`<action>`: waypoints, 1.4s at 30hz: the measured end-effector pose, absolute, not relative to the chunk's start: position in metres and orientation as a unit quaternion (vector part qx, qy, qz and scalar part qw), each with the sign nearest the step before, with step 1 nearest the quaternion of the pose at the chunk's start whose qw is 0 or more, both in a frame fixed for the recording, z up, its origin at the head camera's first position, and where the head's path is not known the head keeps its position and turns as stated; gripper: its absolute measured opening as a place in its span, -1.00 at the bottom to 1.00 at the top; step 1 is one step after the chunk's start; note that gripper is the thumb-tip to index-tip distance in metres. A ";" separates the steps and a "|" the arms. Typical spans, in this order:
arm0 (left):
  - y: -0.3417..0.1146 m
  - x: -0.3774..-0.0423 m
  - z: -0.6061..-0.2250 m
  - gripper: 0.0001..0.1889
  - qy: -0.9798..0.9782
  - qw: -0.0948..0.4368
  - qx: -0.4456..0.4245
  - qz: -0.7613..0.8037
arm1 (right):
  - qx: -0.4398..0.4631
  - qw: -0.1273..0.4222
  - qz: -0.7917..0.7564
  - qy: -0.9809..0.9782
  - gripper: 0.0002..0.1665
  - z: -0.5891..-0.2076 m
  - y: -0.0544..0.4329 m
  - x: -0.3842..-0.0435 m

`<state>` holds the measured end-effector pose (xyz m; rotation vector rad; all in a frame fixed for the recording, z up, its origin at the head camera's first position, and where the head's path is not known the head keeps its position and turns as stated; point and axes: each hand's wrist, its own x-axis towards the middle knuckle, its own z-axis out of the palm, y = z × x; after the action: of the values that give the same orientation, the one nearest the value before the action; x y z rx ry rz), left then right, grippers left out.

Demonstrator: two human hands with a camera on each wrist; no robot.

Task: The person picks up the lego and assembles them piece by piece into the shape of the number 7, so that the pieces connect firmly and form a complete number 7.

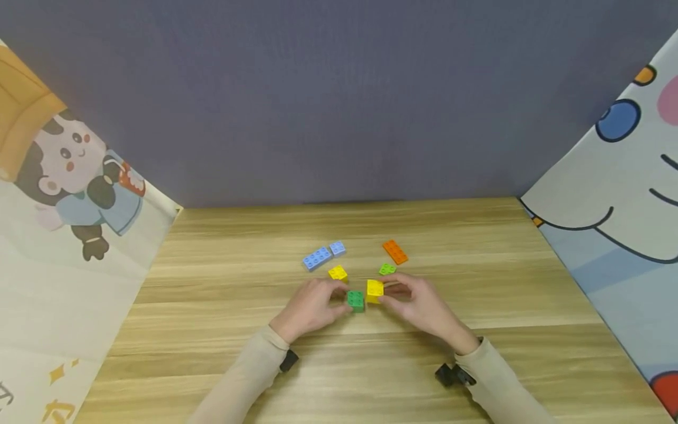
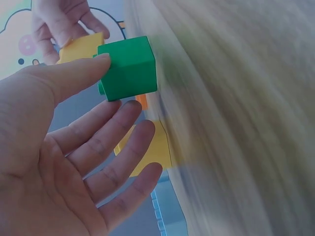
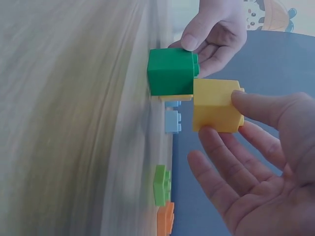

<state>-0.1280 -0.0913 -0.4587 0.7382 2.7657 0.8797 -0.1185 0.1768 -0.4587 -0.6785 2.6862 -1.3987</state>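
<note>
Wood-grained table [image 1: 339,388], light brown, is backed by a plain grey-blue partition [image 1: 339,106]; cartoon-printed panels flank it. Clock directions, as I read them, take the green block as centre, with 12 o'clock toward the partition.

Centre: green square studded plastic block [image 1: 355,302], low against the table. The left hand [image 1: 318,306], at 9 o'clock, pinches it between thumb and fingertips; the remaining fingers are spread.

At 2 o'clock, just beside it: yellow square studded plastic block [image 1: 375,291], raised off the table. The right hand [image 1: 418,300], at 3 o'clock, grips it between thumb and fingertips. From above, a narrow gap separates the two held blocks.

Loose parts: second yellow studded block [image 1: 338,273], 11 o'clock, near the left fingertips; long light-blue studded brick [image 1: 317,258], between 10 and 11; small light-blue square brick [image 1: 337,248], 11, just beside the long one; low lime-green studded piece [image 1: 387,269] and, beyond it, flat orange studded plate [image 1: 395,252], between 1 and 2.
</note>
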 end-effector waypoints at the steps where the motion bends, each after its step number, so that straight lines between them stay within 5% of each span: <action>1: -0.091 -0.128 -0.459 -0.59 0.921 0.075 0.245 0.293 | -0.218 0.020 -0.451 0.865 -0.54 -0.458 0.176 -0.118; 42: -0.084 -0.128 -0.464 -0.56 0.916 0.075 0.254 0.301 | -0.226 0.045 -0.465 0.855 -0.55 -0.455 0.157 -0.118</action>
<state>-0.1280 -0.0843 -0.4637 0.7609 2.7482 0.9031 -0.1180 0.1573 -0.4550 -0.6907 2.6117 -1.4203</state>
